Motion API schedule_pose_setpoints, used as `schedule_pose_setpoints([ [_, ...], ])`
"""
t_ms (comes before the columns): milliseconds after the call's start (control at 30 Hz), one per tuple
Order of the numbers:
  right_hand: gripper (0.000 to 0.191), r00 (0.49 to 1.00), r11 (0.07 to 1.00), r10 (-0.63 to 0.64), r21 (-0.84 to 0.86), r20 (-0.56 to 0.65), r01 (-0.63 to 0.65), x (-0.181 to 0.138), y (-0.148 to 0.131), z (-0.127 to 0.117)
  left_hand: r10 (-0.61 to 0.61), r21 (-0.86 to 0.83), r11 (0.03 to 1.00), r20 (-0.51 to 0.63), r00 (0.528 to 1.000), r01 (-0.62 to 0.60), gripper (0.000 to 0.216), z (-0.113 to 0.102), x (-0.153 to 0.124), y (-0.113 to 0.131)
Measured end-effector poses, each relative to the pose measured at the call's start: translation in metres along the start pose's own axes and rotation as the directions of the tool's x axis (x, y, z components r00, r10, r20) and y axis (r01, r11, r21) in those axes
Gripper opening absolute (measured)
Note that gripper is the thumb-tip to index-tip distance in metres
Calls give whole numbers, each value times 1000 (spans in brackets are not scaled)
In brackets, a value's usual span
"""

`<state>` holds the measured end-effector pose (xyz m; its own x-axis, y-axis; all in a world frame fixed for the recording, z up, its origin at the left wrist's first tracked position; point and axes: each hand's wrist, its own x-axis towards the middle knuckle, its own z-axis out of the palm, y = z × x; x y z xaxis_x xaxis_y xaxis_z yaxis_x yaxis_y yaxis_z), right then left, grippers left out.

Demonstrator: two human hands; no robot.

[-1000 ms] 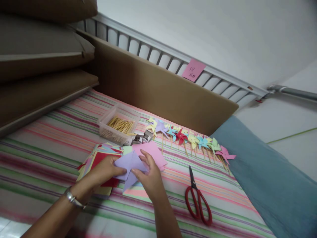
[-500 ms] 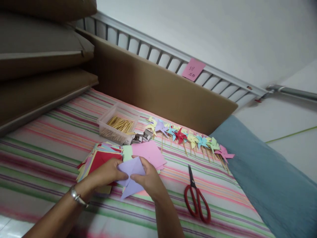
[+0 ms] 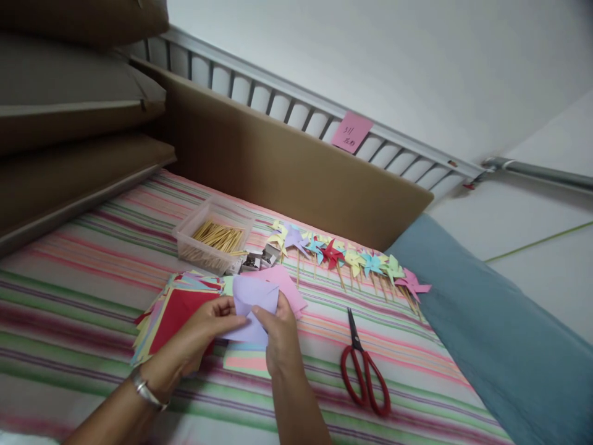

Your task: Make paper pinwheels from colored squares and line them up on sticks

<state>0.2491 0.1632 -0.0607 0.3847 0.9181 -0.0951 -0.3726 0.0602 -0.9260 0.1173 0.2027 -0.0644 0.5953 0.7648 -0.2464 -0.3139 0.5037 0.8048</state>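
Both of my hands pinch a lilac paper square (image 3: 254, 303), held a little above the striped cloth. My left hand (image 3: 204, 330) grips its left side with thumb and fingers; a silver bracelet sits on that wrist. My right hand (image 3: 278, 337) pinches the paper's lower right part. Under and left of my hands lies a loose stack of coloured paper squares (image 3: 173, 309), red on top. A pink sheet (image 3: 287, 290) lies just behind the lilac one.
Red-handled scissors (image 3: 364, 377) lie to the right. A clear box of wooden sticks (image 3: 210, 241) stands behind the stack, beside a row of several finished paper pinwheels (image 3: 347, 259). Cardboard panels (image 3: 296, 167) line the back and left; blue fabric (image 3: 486, 346) lies at right.
The lilac paper was pressed flat on the cloth with splayed corners; now both hands have lifted it and it looks folded into a more compact shape. The view shifted slightly.
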Motion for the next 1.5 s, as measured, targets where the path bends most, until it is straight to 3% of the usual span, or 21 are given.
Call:
schedule_pose_setpoints([
  [167,41,1000,998,20,51,-21,-19,0,13,3,35,12,999,-136,990,-34,23,3,4,-9],
  [400,41,999,999,35,36,-6,-35,-3,15,8,60,34,998,-207,976,-55,19,-3,7,-12],
  [500,48,1000,998,8,-67,17,-7,-2,17,6,72,32,997,-224,972,-67,21,-8,8,-8],
  [567,53,997,966,-81,-245,3,80,-2,16,1,67,25,998,-244,968,-63,21,-12,7,-1],
  [633,47,965,847,-255,-469,55,250,-3,13,-3,52,16,999,-280,959,-49,21,-17,6,7],
  [700,34,895,651,-390,-622,216,435,-6,8,-6,39,12,999,-314,949,-37,20,-23,4,15],
  [800,26,795,421,-410,-681,446,599,-12,2,-4,40,25,999,-315,948,-34,18,-32,1,22],
  [900,28,757,336,-368,-682,540,649,-16,2,0,63,42,998,-291,955,-53,17,-39,0,24],
  [1067,23,776,378,-332,-678,536,630,-18,6,3,64,51,997,-296,953,-51,16,-40,0,22],
  [1267,8,887,542,-272,-702,374,462,-16,6,5,40,87,996,-328,944,-12,24,-30,1,19],
  [1500,10,926,532,-260,-760,273,373,-10,12,2,69,205,979,-278,958,-11,21,-25,7,4],
])
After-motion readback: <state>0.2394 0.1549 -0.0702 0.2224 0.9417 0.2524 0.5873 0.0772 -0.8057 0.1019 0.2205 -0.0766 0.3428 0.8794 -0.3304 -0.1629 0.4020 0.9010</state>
